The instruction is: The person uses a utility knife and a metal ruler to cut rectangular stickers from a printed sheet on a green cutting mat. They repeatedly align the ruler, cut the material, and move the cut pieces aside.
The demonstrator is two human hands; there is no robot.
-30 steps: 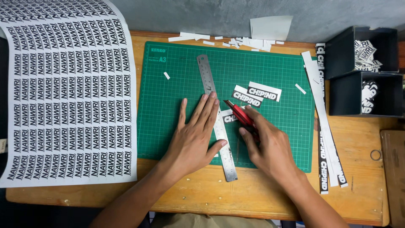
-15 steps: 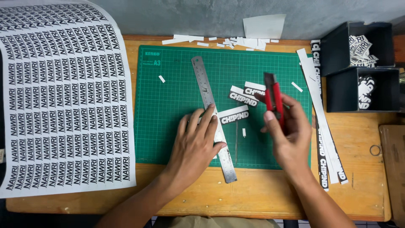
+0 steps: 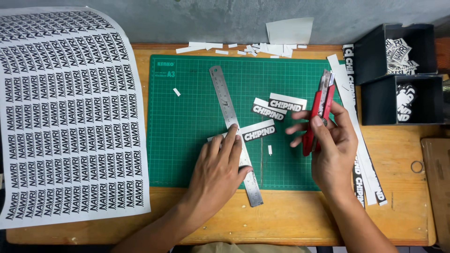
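The green cutting mat (image 3: 187, 117) lies bare on its left half, giving open passage there; the steel ruler (image 3: 234, 131) runs slantwise across its middle, pinned by the left hand (image 3: 218, 173); right of it, cut sticker pieces (image 3: 274, 110) crowd the surface; the right hand (image 3: 330, 150) lifts a red utility knife (image 3: 318, 117) above them; paper strips (image 3: 361, 154) and two black boxes (image 3: 398, 70) block the right side; a large printed sheet (image 3: 65, 117) covers the left.
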